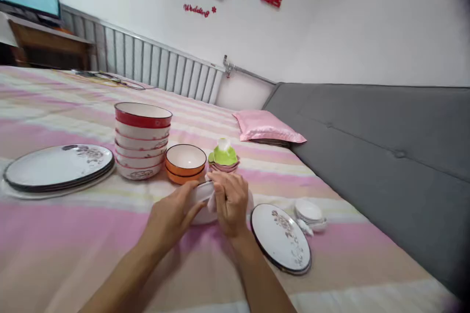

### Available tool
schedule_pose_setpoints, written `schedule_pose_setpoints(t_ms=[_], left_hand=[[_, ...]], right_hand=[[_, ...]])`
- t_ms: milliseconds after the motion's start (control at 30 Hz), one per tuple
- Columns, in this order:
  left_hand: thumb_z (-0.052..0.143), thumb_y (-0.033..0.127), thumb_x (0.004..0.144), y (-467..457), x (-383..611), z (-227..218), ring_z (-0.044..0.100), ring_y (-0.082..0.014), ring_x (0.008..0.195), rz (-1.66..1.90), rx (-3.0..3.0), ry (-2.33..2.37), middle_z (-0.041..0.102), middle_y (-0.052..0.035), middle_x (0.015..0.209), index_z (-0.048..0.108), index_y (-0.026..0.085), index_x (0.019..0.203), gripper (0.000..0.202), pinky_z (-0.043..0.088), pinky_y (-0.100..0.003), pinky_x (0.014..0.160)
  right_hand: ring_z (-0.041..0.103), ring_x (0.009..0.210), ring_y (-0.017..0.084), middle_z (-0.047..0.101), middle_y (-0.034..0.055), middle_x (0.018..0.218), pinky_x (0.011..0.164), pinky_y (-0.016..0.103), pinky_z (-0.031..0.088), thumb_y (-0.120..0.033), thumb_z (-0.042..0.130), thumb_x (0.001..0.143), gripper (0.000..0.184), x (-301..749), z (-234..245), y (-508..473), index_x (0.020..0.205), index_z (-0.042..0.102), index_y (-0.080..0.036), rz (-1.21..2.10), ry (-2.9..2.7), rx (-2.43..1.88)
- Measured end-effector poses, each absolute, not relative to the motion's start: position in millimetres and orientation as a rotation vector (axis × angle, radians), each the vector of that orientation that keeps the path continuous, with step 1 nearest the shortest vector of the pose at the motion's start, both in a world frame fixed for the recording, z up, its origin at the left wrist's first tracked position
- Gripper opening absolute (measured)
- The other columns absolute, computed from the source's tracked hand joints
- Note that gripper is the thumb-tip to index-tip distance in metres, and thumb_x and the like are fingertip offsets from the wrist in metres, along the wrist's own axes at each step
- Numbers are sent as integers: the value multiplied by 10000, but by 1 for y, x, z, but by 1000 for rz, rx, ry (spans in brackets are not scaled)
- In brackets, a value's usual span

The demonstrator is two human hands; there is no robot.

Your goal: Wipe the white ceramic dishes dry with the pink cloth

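My left hand (pixel 172 217) cups the side of a white bowl (pixel 201 194) that rests on the striped bedsheet (pixel 73 239). My right hand (pixel 230 200) is closed on a white cloth (pixel 212 201) pressed against the bowl's rim. Most of the bowl is hidden behind both hands. Just behind them stand two stacked orange bowls (pixel 185 162) and a stack of small green and pink dishes (pixel 223 157). A small patterned plate (pixel 281 237) lies right of my right wrist.
A stack of red-rimmed bowls (pixel 141 139) and a stack of large plates (pixel 58 165) stand at the left. Small white dishes with spoons (pixel 309 214) lie at the right. A pink pillow (pixel 266 127) and a grey padded headboard (pixel 385 156) lie beyond.
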State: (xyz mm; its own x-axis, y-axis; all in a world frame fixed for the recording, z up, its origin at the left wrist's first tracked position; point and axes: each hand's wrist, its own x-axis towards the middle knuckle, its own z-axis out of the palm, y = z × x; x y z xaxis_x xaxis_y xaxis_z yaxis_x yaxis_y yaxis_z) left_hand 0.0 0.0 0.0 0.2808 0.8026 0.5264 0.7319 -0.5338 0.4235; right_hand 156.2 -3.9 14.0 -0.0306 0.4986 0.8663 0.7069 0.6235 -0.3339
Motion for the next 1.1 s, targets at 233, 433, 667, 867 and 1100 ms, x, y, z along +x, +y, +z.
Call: schedule_pose_setpoints(t_ms=[233,433,667,867,1100], left_hand=[[436,418,873,0,1,3,646,-227,950,1087,2485,1409,653,-53,1122,481,241,1178,356,484,-305,713],[439,427,871,-1,1,4,641,-224,971,1081,2461,1429,649,-42,1137,492,254,1171,350,478,-288,701],[440,466,856,1,1,4,637,-248,970,1030,2379,1496,649,-47,1132,502,250,1158,377,472,-307,695],[435,515,836,8,-5,3,623,-272,975,985,2237,1576,648,-73,1104,461,214,1171,451,459,-352,763],[411,524,831,15,-12,3,614,-300,953,943,2136,1649,639,-93,1082,425,200,1149,455,451,-372,748]], right_hand=[[565,955,193,668,63,1025,841,328,380,-311,461,922,271,162,10,0,1121,601,-192,-275,-1719,-1051],[557,831,200,659,73,902,758,319,403,-436,463,901,315,164,4,6,989,604,-169,-353,-1684,-1072],[526,766,196,610,64,798,702,304,398,-472,439,896,334,163,0,8,910,582,-170,-333,-1630,-1137],[531,722,170,577,26,743,675,271,391,-449,372,923,306,168,-10,15,832,519,-196,-29,-1512,-1263],[522,632,160,540,-15,639,622,259,369,-419,278,952,322,169,-21,24,757,448,-228,276,-1444,-1323]])
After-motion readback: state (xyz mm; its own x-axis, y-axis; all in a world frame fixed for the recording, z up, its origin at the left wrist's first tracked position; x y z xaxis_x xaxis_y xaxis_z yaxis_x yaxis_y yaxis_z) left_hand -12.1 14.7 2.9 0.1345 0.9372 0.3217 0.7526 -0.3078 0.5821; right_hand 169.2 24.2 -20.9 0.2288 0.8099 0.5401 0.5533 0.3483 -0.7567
